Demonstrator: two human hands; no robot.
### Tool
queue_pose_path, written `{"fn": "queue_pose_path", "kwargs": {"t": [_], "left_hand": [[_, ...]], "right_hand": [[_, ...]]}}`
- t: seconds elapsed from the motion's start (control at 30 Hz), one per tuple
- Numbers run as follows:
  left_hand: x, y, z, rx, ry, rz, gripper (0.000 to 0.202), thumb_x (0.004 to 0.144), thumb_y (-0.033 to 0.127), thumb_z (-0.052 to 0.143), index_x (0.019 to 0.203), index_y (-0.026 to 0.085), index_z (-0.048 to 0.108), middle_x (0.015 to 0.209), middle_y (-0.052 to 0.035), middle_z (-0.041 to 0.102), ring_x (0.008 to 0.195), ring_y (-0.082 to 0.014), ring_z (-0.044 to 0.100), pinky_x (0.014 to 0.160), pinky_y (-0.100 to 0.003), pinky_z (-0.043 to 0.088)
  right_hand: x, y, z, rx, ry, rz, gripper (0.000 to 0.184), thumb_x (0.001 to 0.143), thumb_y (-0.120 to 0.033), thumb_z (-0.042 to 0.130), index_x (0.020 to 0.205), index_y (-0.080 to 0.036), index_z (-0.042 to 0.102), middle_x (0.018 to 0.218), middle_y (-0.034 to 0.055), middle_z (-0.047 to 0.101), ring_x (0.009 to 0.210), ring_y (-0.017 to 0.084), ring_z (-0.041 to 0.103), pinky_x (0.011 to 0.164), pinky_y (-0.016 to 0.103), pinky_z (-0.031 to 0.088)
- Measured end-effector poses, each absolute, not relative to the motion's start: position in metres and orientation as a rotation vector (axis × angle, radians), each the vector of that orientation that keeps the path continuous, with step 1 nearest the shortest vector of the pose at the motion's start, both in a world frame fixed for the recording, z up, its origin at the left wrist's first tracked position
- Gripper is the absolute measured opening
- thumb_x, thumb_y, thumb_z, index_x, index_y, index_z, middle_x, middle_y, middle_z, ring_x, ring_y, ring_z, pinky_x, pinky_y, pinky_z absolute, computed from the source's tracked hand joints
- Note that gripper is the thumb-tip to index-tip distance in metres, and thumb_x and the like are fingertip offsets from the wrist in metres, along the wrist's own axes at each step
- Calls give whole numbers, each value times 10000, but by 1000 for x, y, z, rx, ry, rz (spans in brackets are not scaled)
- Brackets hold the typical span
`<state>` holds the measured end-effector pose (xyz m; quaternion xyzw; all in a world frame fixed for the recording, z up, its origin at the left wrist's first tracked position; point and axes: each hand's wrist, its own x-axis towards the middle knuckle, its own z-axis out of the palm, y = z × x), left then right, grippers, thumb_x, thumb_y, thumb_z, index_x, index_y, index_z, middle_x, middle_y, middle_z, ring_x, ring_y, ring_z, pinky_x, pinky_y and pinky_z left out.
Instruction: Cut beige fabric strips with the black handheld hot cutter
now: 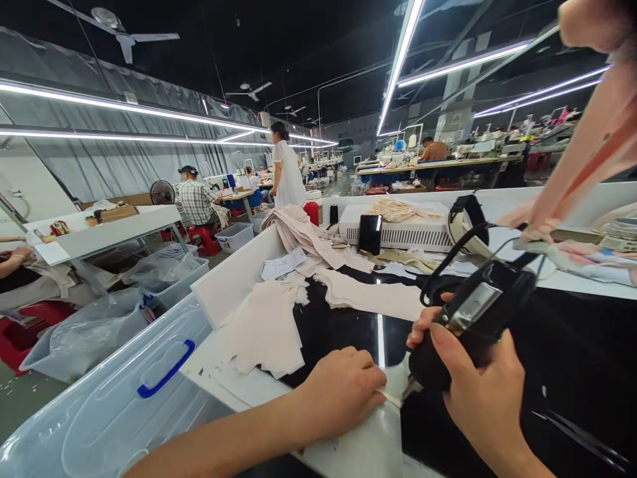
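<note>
My right hand (pixel 485 392) is wrapped round a black hand-held power tool (pixel 490 299) with a metal plate on its side; its exact kind I cannot make out. A black cord loops from it, and a pink cloth strip (pixel 587 153) is tied at its top. The tool's lower end meets a pale piece of fabric (pixel 395 378) at the table's front edge. My left hand (pixel 343 388) presses on that fabric, fingers curled and closed over its edge. Stacked cream fabric pieces (pixel 271 325) lie beyond my left hand, and more cut pieces (pixel 371 292) lie farther back.
The glossy black tabletop (pixel 572 372) has a white raised border (pixel 223 285). A phone (pixel 369 234) leans on a white slotted box (pixel 398 229) at the back. A clear lidded bin (pixel 114 405) with a blue handle stands left. Several people sit at other tables; one person (pixel 287 169) stands.
</note>
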<state>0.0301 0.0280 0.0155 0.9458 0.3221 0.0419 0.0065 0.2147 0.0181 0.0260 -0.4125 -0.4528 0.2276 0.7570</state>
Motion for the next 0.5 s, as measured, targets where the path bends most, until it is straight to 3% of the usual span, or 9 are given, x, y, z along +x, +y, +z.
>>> {"fn": "queue_pose_path", "kwargs": {"t": [0.1,0.17,0.37,0.5], "left_hand": [[20,32,9,2990,883,257,120,1096,240,633,1152,188,725,1139,-58,743,1023,-222,702,866,-335,553],[9,40,7,3012,693,357,184,1100,143,587,1206,188,731,1196,-67,762,1067,-203,710,955,-330,543],[-21,61,7,2975,357,413,294,1110,98,560,1317,219,730,1355,-42,779,1347,-235,674,1253,-401,415],[-20,63,9,2872,455,484,391,1043,18,532,1330,184,740,1347,-88,776,1313,-232,695,1182,-361,513]], "right_hand": [[214,14,31,-866,-974,586,495,838,-558,901,1175,-294,652,841,-24,716,650,188,667,656,336,596],[214,13,36,-817,-966,608,483,843,-530,909,1174,-292,650,844,-29,706,661,179,659,659,326,590],[216,11,45,-759,-966,616,446,864,-472,905,1180,-281,654,842,-37,692,659,160,648,659,314,583],[217,7,44,-760,-968,631,429,857,-452,911,1156,-275,661,840,-34,699,665,166,658,660,321,587]]}}
